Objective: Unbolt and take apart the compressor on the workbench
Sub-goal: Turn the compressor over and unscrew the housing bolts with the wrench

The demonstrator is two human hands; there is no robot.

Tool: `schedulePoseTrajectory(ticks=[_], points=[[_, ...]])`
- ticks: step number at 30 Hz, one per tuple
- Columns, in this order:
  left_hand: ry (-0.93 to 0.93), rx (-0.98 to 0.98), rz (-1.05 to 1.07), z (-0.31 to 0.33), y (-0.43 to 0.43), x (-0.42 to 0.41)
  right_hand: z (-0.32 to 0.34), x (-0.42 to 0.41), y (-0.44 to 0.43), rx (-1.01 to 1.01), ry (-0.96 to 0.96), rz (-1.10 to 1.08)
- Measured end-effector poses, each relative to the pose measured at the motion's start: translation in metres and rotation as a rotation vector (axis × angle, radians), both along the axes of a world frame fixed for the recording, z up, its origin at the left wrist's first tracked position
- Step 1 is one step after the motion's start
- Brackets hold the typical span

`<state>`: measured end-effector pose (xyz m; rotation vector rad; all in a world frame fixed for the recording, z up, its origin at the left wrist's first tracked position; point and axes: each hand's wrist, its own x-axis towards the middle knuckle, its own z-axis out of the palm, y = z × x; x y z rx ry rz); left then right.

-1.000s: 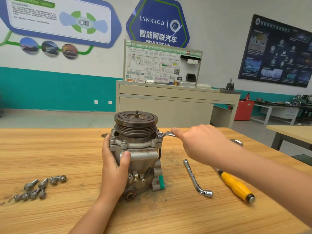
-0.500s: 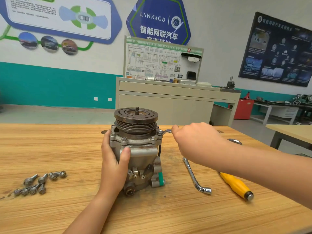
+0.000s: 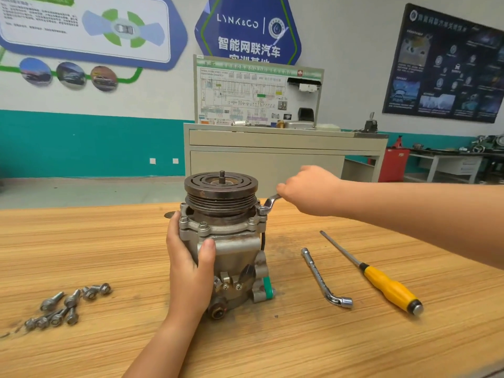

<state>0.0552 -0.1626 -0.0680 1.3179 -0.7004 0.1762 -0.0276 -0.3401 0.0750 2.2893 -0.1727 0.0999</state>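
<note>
A grey metal compressor (image 3: 234, 249) stands upright on the wooden workbench (image 3: 109, 241), its rusty grooved pulley (image 3: 221, 193) on top. My left hand (image 3: 189, 266) grips the left side of its body, thumb across the front. My right hand (image 3: 311, 190) grips the handle of a silver wrench (image 3: 270, 203), whose ring end sits on a bolt at the right corner of the upper flange. Most of the wrench handle is hidden in my fist.
Several loose bolts (image 3: 65, 306) lie at the left of the bench. To the right of the compressor lie an L-shaped socket wrench (image 3: 324, 279) and a yellow-handled screwdriver (image 3: 381, 282). Behind the bench stands a beige training cabinet (image 3: 272, 151).
My right hand has swung the wrench handle away from me and upward, turning it about the flange bolt. My left hand has kept its hold on the compressor body.
</note>
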Motion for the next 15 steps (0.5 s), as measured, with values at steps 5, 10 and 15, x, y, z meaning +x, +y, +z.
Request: schedulePoseTrajectory(ticks=[5,10,15], points=[[0.007,0.008,0.005,0.001,0.001,-0.001,-0.010,0.042,-0.010,-0.008,-0.115,0.251],[-0.007,0.019,0.008,0.002,0.003,-0.001,-0.009,0.030,-0.006,0.220,-0.429,0.228],[-0.005,0.017,0.007,0.002,0.002,0.000,-0.007,-0.030,0.019,0.639,-0.814,0.245]])
